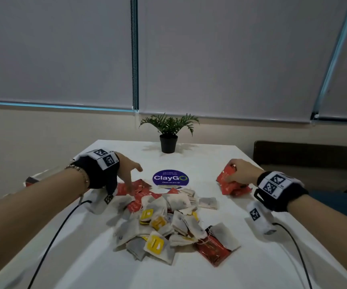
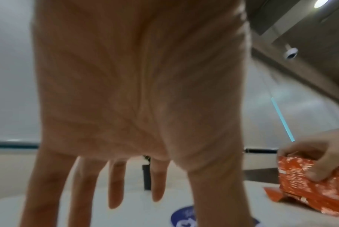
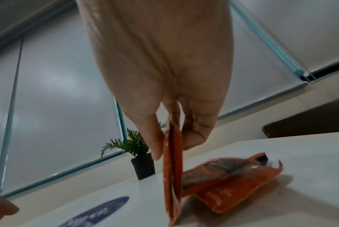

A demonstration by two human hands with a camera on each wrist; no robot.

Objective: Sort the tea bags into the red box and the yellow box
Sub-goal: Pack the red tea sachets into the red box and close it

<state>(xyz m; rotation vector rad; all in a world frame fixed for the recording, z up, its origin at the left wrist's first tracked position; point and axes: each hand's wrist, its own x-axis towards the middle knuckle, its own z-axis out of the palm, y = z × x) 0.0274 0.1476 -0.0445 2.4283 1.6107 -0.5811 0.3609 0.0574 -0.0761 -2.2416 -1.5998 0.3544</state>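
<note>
Here, a thin stack of red packets is pinched upright between the thumb and fingers of the right hand. Its long side runs up and down, and its bottom edge is just beside a small pile of red packets lying flat on the white table, right under that hand. The left hand is spread wide with straight fingers and nothing is held in it. Its fingertips are lowered onto the red packets at the far left edge of the mixed heap of tea bags, which lies between the two hands. No red box or yellow box can be seen. The loose red packets are nearer to the left hand, so they are probably best picked by it.
</note>
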